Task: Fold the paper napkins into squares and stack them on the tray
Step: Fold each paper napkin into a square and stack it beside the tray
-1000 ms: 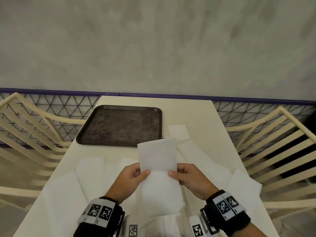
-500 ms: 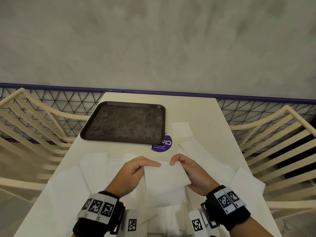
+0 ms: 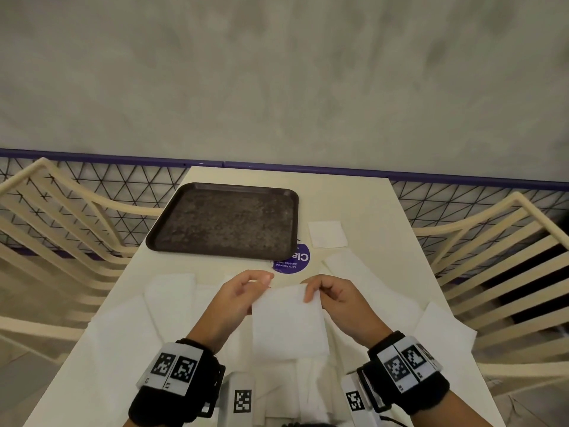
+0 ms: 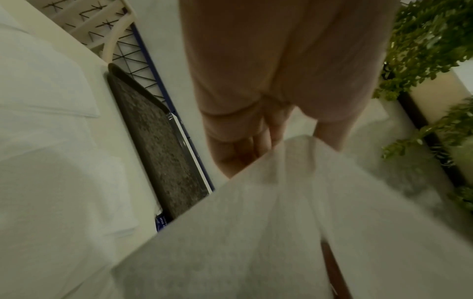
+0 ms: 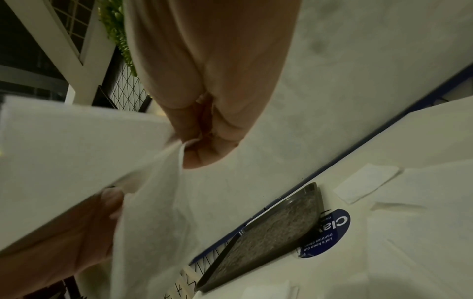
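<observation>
Both hands — left hand [image 3: 243, 291], right hand [image 3: 335, 298] — pinch the folded napkin's [image 3: 289, 322] far corners.

Looks like we're in an office pantry or canteen: cream table [image 3: 363, 204] with a dark cafeteria tray [image 3: 160, 238], a round purple sticker [image 3: 295, 260] reading "Let's keep our pantries clean", slatted chairs [image 3: 492, 257] and greenery [image 4: 430, 40] nearby.
</observation>
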Tool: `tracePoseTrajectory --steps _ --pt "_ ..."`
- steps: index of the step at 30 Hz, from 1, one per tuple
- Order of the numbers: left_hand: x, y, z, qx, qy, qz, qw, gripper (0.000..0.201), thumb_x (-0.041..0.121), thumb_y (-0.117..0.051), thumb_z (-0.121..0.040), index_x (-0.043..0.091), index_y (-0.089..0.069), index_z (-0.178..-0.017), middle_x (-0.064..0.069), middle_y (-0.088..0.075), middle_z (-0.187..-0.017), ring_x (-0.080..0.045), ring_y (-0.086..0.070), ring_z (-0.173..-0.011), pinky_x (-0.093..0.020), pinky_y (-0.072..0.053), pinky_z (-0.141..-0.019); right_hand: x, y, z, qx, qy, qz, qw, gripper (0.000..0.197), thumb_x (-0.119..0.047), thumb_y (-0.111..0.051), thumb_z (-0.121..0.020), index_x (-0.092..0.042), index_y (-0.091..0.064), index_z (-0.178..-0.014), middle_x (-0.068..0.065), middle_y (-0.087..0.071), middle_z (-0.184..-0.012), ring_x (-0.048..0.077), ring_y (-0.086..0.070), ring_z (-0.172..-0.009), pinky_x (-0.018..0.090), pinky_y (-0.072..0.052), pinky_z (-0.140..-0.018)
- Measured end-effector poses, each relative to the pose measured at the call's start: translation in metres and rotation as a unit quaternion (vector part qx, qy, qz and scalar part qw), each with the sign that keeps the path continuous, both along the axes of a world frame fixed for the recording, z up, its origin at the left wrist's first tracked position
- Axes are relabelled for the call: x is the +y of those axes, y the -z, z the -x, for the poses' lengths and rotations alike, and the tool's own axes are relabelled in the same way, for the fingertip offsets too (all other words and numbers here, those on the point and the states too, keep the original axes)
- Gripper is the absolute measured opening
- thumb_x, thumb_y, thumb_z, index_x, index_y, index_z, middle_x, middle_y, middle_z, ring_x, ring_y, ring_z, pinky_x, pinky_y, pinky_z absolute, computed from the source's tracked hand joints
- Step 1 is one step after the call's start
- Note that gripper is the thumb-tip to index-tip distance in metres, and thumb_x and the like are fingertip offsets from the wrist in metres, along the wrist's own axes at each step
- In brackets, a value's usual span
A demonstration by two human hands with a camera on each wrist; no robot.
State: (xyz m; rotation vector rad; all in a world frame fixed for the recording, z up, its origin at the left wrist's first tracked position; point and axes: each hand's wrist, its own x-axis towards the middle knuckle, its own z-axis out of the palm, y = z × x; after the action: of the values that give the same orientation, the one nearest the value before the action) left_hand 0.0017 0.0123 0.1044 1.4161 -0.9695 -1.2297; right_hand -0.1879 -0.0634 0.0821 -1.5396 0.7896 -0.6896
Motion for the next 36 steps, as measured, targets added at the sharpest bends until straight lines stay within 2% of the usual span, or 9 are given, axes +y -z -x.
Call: tracePoseTrajectory --steps 5,8,10,13,17,22,26,32,36 --pt "-0.002 0.004 -0.002 -0.040 -0.022 0.033 0.998 0.011 0.011 -0.065 -0.084 0.018 -0.069 -0.092 -0.007 -0.070 -0.079 -0.018 -0.060 -0.076 -0.025 -0.049 -0.074 0.001 -0.006 0.004 0.011 -0.021 -0.003 1.000 0.038 0.015 -0.045 -0.082 -0.018 -0.063 -0.076 0.002 -0.066 -0.102 0.014 -0.061 -0.094 0.022 -0.047 -0.077" --pt "-0.002 0.003 -0.001 -0.081 -0.018 0.057 0.995 0.011 0.010 -0.064 -0.085 0.019 -0.069 -0.088 0.001 -0.071 -0.083 -0.011 -0.064 -0.078 -0.017 -0.052 -0.070 -0.002 -0.014 0.010 -0.017 -0.080 -0.064 0.995 0.039 -0.009 -0.054 -0.069 -0.018 -0.057 -0.107 0.001 -0.065 -0.113 0.012 -0.058 -0.100 0.021 -0.046 -0.081" --pt "-0.001 0.004 -0.001 -0.126 -0.002 0.077 0.989 0.011 0.011 -0.064 -0.085 0.021 -0.069 -0.087 0.008 -0.071 -0.087 -0.008 -0.064 -0.081 -0.020 -0.052 -0.073 -0.003 -0.018 0.009 -0.010 -0.078 -0.060 0.995 0.043 -0.025 -0.059 -0.074 -0.021 -0.056 -0.116 0.001 -0.066 -0.111 0.009 -0.059 -0.102 0.017 -0.044 -0.086" --pt "-0.001 0.005 0.000 -0.187 0.020 0.113 0.976 0.013 0.014 -0.064 -0.085 0.026 -0.069 -0.086 0.014 -0.069 -0.089 -0.012 -0.063 -0.083 -0.028 -0.050 -0.075 -0.002 -0.021 -0.001 0.073 -0.032 0.037 0.996 0.016 -0.027 -0.065 -0.087 -0.022 -0.068 -0.101 -0.002 -0.070 -0.096 0.004 -0.062 -0.090 0.015 -0.045 -0.083" --pt "0.000 0.002 0.003 -0.249 0.046 0.147 0.956 0.018 0.017 -0.062 -0.087 0.034 -0.065 -0.086 0.025 -0.065 -0.092 0.000 -0.060 -0.090 -0.012 -0.047 -0.072 -0.001 -0.019 -0.009 0.109 0.005 0.122 0.987 0.011 -0.023 -0.068 -0.084 -0.032 -0.069 -0.078 -0.009 -0.070 -0.083 0.001 -0.061 -0.078 0.013 -0.045 -0.075" --pt "-0.002 0.002 0.009 -0.283 0.045 0.124 0.950 0.004 0.027 -0.066 -0.083 0.031 -0.066 -0.084 0.018 -0.067 -0.082 0.006 -0.057 -0.087 -0.004 -0.042 -0.071 0.004 -0.019 -0.011 0.161 -0.024 0.220 0.962 0.010 -0.025 -0.061 -0.089 -0.021 -0.070 -0.088 -0.018 -0.062 -0.080 0.001 -0.057 -0.081 0.011 -0.042 -0.072" --pt "-0.003 0.003 0.010 -0.312 0.035 0.106 0.944 0.015 0.027 -0.069 -0.081 0.037 -0.062 -0.072 0.023 -0.065 -0.074 0.008 -0.056 -0.082 -0.005 -0.040 -0.066 0.003 -0.021 -0.008 0.194 -0.050 0.268 0.942 0.014 -0.025 -0.059 -0.091 -0.017 -0.071 -0.092 -0.012 -0.065 -0.085 0.002 -0.054 -0.079 0.014 -0.041 -0.074" --pt "-0.004 0.000 0.000 -0.280 0.006 0.125 0.952 0.019 0.020 -0.073 -0.077 0.034 -0.066 -0.067 0.023 -0.067 -0.075 -0.005 -0.060 -0.074 -0.008 -0.043 -0.062 -0.002 -0.025 -0.003 0.205 -0.033 0.302 0.930 0.015 -0.020 -0.054 -0.094 -0.013 -0.066 -0.092 -0.013 -0.057 -0.085 -0.006 -0.048 -0.077 0.007 -0.035 -0.072" --pt "-0.002 0.001 -0.011 -0.258 -0.018 0.111 0.960 0.018 0.011 -0.072 -0.078 0.024 -0.070 -0.066 0.015 -0.070 -0.069 -0.003 -0.063 -0.066 -0.009 -0.046 -0.063 -0.008 -0.023 0.007 0.208 -0.014 0.308 0.928 0.020 -0.022 -0.050 -0.094 -0.010 -0.065 -0.091 -0.013 -0.053 -0.084 -0.014 -0.047 -0.081 0.002 -0.033 -0.074"
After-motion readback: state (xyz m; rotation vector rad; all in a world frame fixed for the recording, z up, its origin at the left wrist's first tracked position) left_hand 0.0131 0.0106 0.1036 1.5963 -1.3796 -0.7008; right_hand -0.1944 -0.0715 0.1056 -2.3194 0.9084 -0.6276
